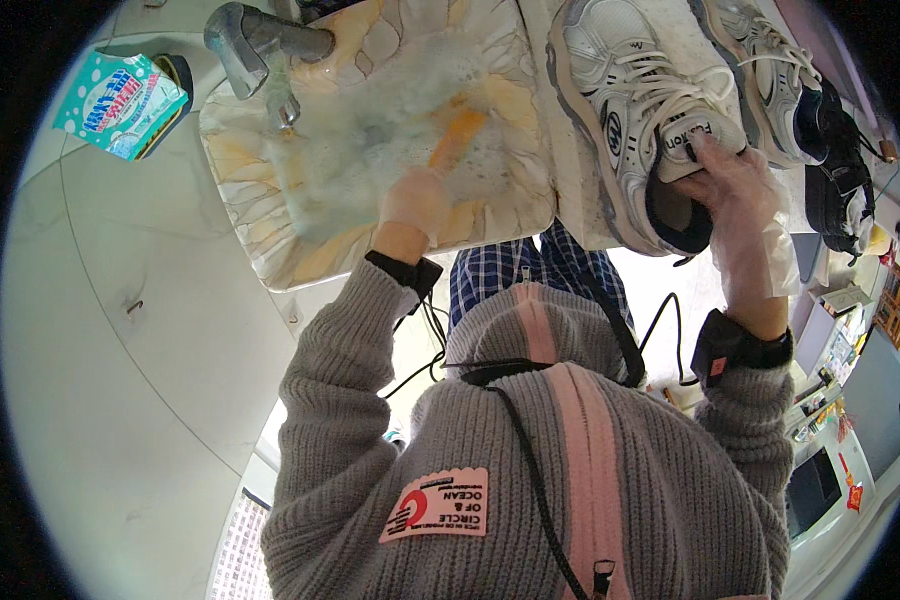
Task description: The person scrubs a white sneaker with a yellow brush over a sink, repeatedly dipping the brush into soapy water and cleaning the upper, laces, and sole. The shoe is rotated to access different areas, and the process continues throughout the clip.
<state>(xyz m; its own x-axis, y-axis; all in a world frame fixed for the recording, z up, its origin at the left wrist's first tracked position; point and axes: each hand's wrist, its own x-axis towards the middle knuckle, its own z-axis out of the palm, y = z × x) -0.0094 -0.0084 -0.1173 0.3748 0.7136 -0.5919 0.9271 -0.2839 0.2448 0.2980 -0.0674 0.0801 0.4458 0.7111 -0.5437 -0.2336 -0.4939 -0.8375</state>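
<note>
My left hand [415,201], in a thin clear plastic glove, grips an orange-handled tool [456,140], perhaps a brush, whose far part lies in cloudy, foamy water. The water fills a marbled washbasin [247,214] under a metal faucet [251,52]. On the white surface right of the basin, a white and grey sneaker [607,82] lies with its laces tied. My right hand [735,176], also in a clear glove, holds this sneaker at the tongue and ankle opening, thumb on the tongue. A second, similar sneaker [776,97] is just to its right.
A teal packet [124,105] bearing writing lies at the far left, over a dark-edged object. Black shoes [840,180] sit beyond the second sneaker. Black cables [427,337] hang near my sleeves. Shelves with small items [832,352] are at the right.
</note>
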